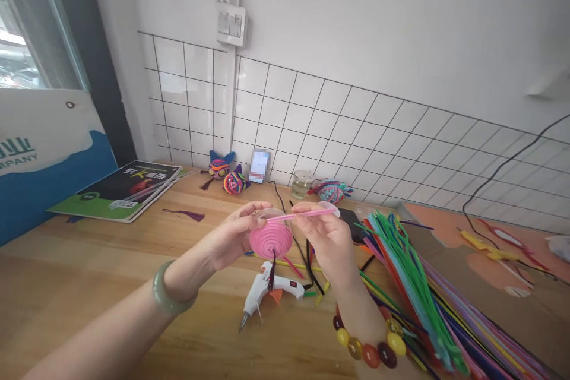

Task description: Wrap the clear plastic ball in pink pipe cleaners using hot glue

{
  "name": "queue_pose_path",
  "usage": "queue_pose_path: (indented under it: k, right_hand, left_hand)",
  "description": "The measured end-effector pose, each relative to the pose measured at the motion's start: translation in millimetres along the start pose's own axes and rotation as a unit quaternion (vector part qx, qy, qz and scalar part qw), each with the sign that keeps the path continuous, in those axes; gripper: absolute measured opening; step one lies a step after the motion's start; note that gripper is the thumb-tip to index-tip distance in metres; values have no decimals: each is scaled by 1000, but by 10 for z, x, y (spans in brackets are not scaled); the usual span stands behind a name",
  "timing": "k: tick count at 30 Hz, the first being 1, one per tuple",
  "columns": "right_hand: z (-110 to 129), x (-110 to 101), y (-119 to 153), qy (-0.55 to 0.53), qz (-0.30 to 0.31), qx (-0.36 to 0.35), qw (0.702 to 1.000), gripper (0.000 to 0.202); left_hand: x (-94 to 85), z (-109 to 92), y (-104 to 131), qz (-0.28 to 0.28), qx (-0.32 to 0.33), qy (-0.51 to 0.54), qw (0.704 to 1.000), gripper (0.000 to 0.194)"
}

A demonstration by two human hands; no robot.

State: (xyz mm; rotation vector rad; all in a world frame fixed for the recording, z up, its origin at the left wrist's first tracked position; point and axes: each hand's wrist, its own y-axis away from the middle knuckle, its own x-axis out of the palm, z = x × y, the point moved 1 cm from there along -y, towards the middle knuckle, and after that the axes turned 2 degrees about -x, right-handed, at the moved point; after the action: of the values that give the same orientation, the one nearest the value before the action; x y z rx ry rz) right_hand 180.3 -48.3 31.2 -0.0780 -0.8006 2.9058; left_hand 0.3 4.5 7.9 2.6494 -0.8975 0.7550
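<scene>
In the head view, my left hand [234,234] grips a round pink coiled ornament [271,239] by its left and upper edge. A dark tassel [271,270] dangles from the ornament's middle. A straight pink pipe cleaner [307,214] stretches from the top of the ornament toward the right. My right hand [323,237] pinches that strip between thumb and fingers, and a clear disc-like piece shows by its far end. Below both hands, a white glue gun [271,290] stands on the wooden table [187,309], its nozzle toward the lower left.
Bundles of coloured pipe cleaners [401,279] cover the right side. Magazines [120,187] and a purple tassel [184,214] lie left. Along the wall stand striped woven ornaments [236,181], a phone [259,165] and a glass jar [302,184]. A yellow tool [487,246] lies far right.
</scene>
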Motion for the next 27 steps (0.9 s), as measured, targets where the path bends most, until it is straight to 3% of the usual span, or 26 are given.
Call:
queue_pose_path:
  k: [3, 7, 11, 17, 27]
  right_hand:
    - [8, -4, -19, 8, 19, -30, 999, 9]
    - [-23, -3, -24, 17, 23, -12, 1000, 9]
    - [-46, 18, -11, -21, 46, 67, 996, 25]
    - [-29, 66, 7, -114, 63, 169, 977, 32]
    - [-62, 79, -10, -193, 75, 192, 959, 36]
  left_hand:
    - [26, 9, 11, -1, -1, 1, 1000, 43]
    - [31, 13, 3, 7, 4, 6, 1000, 40]
    - [1, 33, -10, 18, 27, 1, 999, 38]
    - [-39, 61, -23, 31, 61, -34, 997, 40]
    - [-42, 60, -35, 40, 70, -51, 995, 40]
